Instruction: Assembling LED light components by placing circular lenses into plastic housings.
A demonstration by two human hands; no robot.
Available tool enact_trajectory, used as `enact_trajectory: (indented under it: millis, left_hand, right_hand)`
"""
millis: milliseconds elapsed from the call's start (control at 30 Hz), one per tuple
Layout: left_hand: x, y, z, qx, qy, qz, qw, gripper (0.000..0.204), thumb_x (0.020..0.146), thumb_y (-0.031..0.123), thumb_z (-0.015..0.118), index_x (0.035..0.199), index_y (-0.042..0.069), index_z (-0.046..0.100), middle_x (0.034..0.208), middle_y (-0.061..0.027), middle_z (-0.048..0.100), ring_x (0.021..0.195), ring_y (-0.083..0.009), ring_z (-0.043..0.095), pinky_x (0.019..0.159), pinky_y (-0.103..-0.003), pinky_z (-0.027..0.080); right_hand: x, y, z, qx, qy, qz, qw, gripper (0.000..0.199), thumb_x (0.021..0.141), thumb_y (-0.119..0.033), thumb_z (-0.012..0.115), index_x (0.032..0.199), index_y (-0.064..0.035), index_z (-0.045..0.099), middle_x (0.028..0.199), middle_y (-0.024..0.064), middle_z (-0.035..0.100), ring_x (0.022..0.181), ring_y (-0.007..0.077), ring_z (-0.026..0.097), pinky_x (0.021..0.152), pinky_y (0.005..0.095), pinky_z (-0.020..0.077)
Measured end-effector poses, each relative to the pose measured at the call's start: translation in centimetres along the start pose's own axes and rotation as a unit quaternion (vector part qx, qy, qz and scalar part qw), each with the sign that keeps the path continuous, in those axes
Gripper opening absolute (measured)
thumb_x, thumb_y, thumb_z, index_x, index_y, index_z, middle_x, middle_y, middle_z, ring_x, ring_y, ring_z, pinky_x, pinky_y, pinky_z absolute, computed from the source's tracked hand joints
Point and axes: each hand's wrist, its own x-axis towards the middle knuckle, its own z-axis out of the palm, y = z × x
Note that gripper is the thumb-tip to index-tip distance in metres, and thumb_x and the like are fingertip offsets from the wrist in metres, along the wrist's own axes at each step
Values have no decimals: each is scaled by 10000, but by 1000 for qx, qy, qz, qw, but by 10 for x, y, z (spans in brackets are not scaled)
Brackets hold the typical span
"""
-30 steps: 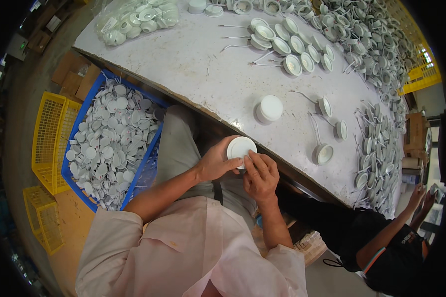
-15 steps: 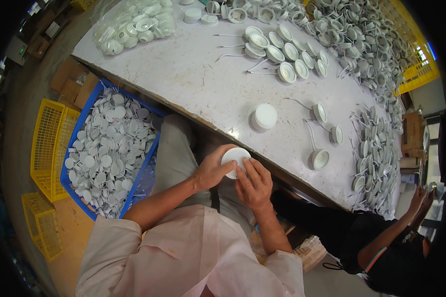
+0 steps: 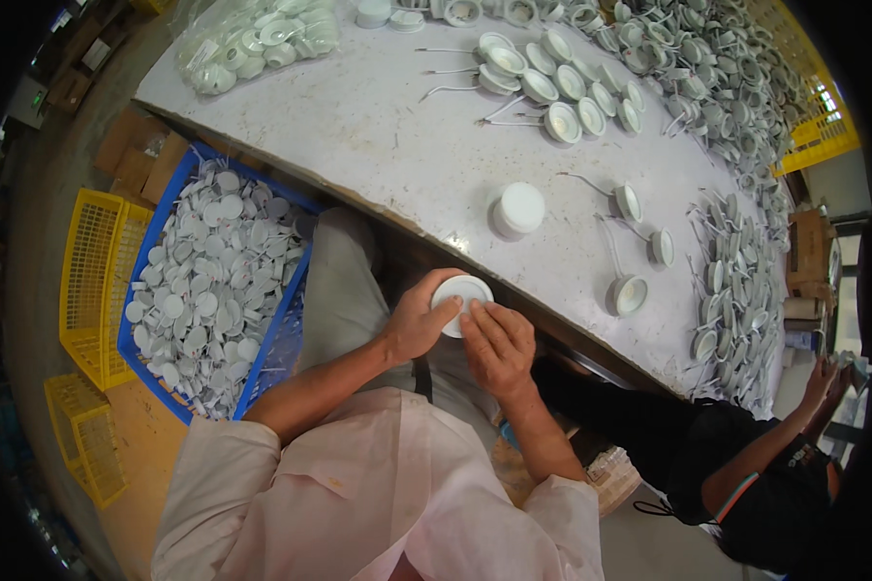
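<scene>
Just off the table's near edge, a round white lamp part [image 3: 466, 289] with a raised rim is held between my two hands. My left hand [image 3: 420, 315] wraps its left side, thumb pressed on the face. My right hand [image 3: 499, 351] grips the lower right side with fingertips on the face. The underside is hidden. Beyond it on the table stands a short stack of white round covers [image 3: 519, 208]. To the right lie three small round lamps with wires, one of them a lamp [image 3: 629, 294] facing up.
A blue crate [image 3: 291, 302] full of white discs stands at my left, beside yellow crates [image 3: 92, 281]. The white table [image 3: 378, 145] carries grouped wired lamps [image 3: 563, 124], a bag of white rings [image 3: 262, 44] and a large lamp heap [image 3: 736, 107]. Another person [image 3: 756, 484] sits at right.
The view has shifted slightly. My fingers have moved on the white lamp part: the right fingertips lie closer to its middle, and more of its rimmed face shows. Both hands still hold it.
</scene>
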Motion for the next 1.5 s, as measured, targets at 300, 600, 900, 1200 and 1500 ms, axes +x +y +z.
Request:
enact_trajectory:
  millis: [300, 600, 900, 1200, 1500]
  left_hand:
    - [-13, -13, -69, -27, 180, -40, 982, 430, 762, 49, 692, 1160, 9, 533, 1009, -97, 631, 897, -154, 612, 778, -297, 507]
    - [-42, -78, -192, -221, 325, -141, 909, 323, 870, 104, 569, 1175, 31, 492, 988, -88, 628, 750, -172, 652, 464, -224, 408]
    - [-71, -198, -389, -182, 532, -154, 813, 343, 784, 37, 617, 1115, 1, 535, 896, -124, 642, 705, -212, 659, 469, -269, 493]
    - [-93, -207, -512, 32, 585, -198, 786, 601, 818, 257, 642, 1294, -29, 412, 1223, -138, 545, 1149, -180, 505, 868, -346, 451]
    - [-37, 45, -143, 80, -75, 124, 986, 664, 764, 168, 724, 1323, 11, 403, 1309, -134, 498, 1161, -205, 511, 980, -325, 420]
  right_hand:
    - [-18, 30, -2, -157, 93, 167, 969, 396, 748, -94, 677, 1122, -22, 571, 1194, 206, 532, 1102, 363, 512, 955, 448, 387]
    - [-56, 146, -52, 3, 145, 522, 840, 728, 799, -233, 706, 1385, 8, 346, 1395, 207, 391, 1238, 312, 434, 1047, 368, 328]
    - [-57, 130, -61, -114, 195, 542, 810, 622, 842, -213, 666, 1356, 8, 395, 1368, 227, 416, 1246, 295, 440, 1020, 351, 379]
    - [-29, 84, -78, -148, 236, 463, 842, 623, 827, -93, 654, 1364, 26, 363, 1380, 184, 413, 1221, 267, 460, 1009, 358, 383]
    - [66, -11, 0, 170, -120, 35, 977, 809, 615, -83, 737, 1339, -44, 379, 1276, 209, 479, 1109, 375, 505, 922, 458, 417]
